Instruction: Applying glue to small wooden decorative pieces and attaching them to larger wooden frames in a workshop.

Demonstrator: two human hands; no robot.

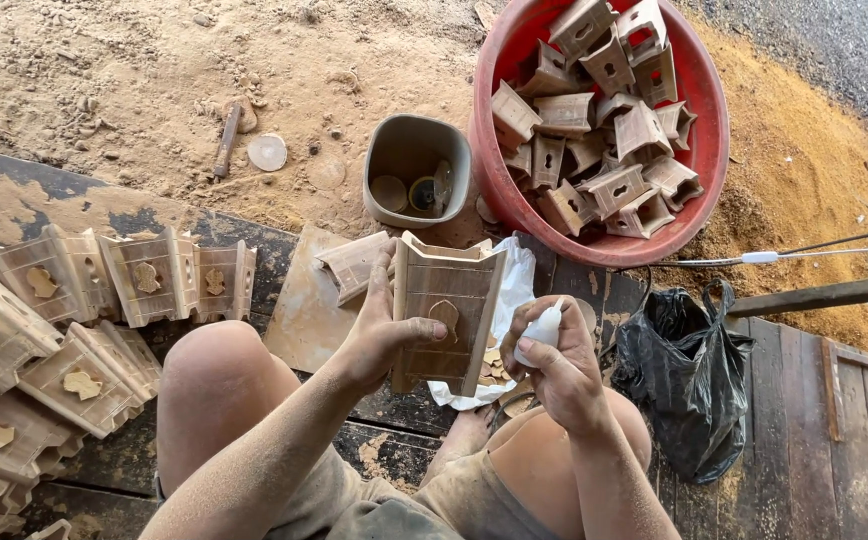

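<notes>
Head view: left hand (pixel 379 335) grips a grooved wooden piece (pixel 446 315) upright over the lap, thumb across its face just beside a small leaf-shaped cutout stuck on it. Right hand (pixel 554 365) is clenched round a small white glue bottle (pixel 539 330), nozzle up, just right of the piece and not touching it. Under both, a white plastic sheet (pixel 514 290) with a few loose cutouts (pixel 494 365).

Progress, judged from layout: left near side, a stack of finished pieces (pixel 74 310), each already carrying a cutout on its face, so a good share looks done. Far right, red basin (pixel 699 120) is heaped with plain pieces, no cutouts visible, so plenty seems left. The piece in hand already has its cutout on; whether glue has set can't tell.

Also: grey tub (pixel 384 165) with small round bits left of the basin, black bag (pixel 684 370) near right, sawdust ground beyond.
</notes>
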